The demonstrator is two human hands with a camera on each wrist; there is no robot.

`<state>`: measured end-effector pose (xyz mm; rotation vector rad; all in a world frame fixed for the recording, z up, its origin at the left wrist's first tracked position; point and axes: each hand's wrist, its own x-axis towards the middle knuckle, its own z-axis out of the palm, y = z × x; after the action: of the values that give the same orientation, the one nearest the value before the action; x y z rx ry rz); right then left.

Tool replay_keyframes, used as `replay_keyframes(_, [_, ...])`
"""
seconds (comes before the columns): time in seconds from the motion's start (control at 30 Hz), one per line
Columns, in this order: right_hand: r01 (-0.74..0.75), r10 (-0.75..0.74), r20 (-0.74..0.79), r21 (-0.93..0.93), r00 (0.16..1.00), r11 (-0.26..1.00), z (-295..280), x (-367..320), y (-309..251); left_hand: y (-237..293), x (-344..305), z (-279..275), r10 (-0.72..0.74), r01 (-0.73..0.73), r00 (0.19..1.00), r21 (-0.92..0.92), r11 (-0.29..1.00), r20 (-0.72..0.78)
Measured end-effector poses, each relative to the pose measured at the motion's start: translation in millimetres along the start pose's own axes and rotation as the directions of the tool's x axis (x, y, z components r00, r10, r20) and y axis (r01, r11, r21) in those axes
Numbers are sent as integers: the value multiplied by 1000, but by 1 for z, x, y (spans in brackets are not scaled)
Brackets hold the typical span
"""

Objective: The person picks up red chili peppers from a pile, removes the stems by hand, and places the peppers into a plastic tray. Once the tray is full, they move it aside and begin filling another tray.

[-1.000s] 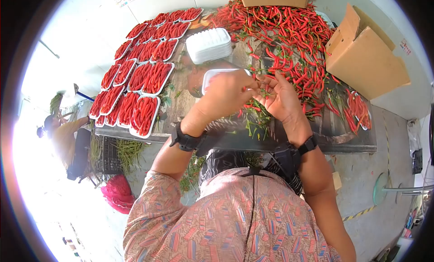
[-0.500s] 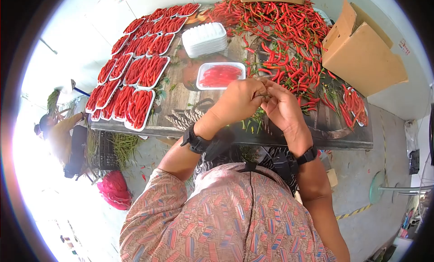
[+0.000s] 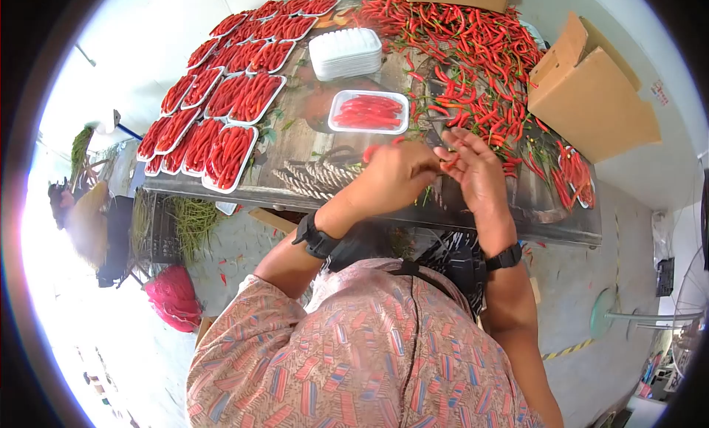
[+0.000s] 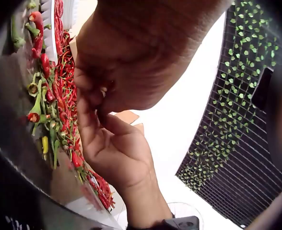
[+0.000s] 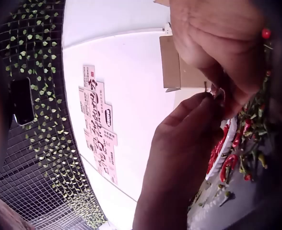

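Observation:
Between the two hands, close over the table's near edge, are red chili peppers. My left hand is curled, with red chili ends sticking out beyond its knuckles. Facing it, palm up, my right hand pinches a small red chili at its fingertips. Both hands meet at the fingertips in the left wrist view, where the fingers hide most of what they hold. Just beyond the hands lies a white foam tray partly filled with red chilies.
Filled chili trays stand in rows at the left. A stack of empty white trays stands at the back, beside a big chili heap. An open cardboard box is at right. Rope lies near the front edge.
The left hand has drawn back from the tray toward the body, uncovering it. Both hands stay together at the fingertips, and red chili ends now show by the left knuckles.

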<state>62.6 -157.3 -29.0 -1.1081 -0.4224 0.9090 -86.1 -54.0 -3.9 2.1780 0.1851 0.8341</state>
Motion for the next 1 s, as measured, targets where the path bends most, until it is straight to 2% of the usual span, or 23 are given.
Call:
replay_keyframes(0.03, [-4,4,10,-4,1000,1000,-3,1,0,-2,-7,-1,61,-60,993,-11,998,101])
replay_keyframes(0.07, [68,-72,-29,-99,997,993,-7,1,0,-2,-13,-2,122,-118,972,-28,993,202])
replay_keyframes(0.1, [138,-152,-61,-196,987,971,-7,1,0,-1,-18,-4,118,-115,974,-25,993,196])
replay_keyframes(0.17, [127,-146,-69,-226,987,966,-6,-3,-2,1,-26,-9,113,-120,962,10,993,250])
replay_keyframes(0.2, [116,-138,-74,-248,988,962,-5,-6,-2,-3,-27,-12,111,-118,963,12,993,246])
replay_keyframes(0.27, [103,-129,-79,-266,989,959,-7,-5,-1,-14,-27,-21,77,-107,985,200,974,152])
replay_keyframes(0.3, [95,-107,-43,-235,993,967,-12,-3,3,-18,-26,-26,73,-104,985,203,974,155])
replay_keyframes(0.37, [85,-89,-9,-198,996,977,-19,0,12,-25,-21,-36,-8,-15,999,470,883,47])
replay_keyframes(0.47, [103,-98,45,-116,994,988,-22,5,11,-32,-15,-39,-19,1,999,449,894,36])
replay_keyframes(0.53, [71,-71,-16,-27,997,997,-17,1,5,-30,-10,-37,-14,-13,998,464,886,54])
replay_keyframes(0.6, [55,-56,-47,-32,997,998,-15,-4,0,-26,-3,-33,-54,-21,990,511,859,131])
replay_keyframes(0.67, [47,-50,-76,-39,996,998,-17,-6,-3,-29,1,-27,-44,-34,990,537,843,132])
replay_keyframes(0.8, [37,-38,-25,-45,999,998,-27,-7,0,-38,8,-19,-51,-52,988,615,787,149])
replay_keyframes(0.93, [34,-34,-12,-54,999,998,-30,-8,2,-38,14,-16,-84,-52,978,615,787,190])
replay_keyframes(1.0, [34,-36,-25,-52,999,998,-28,-9,0,-39,14,-15,-39,-75,984,599,798,175])
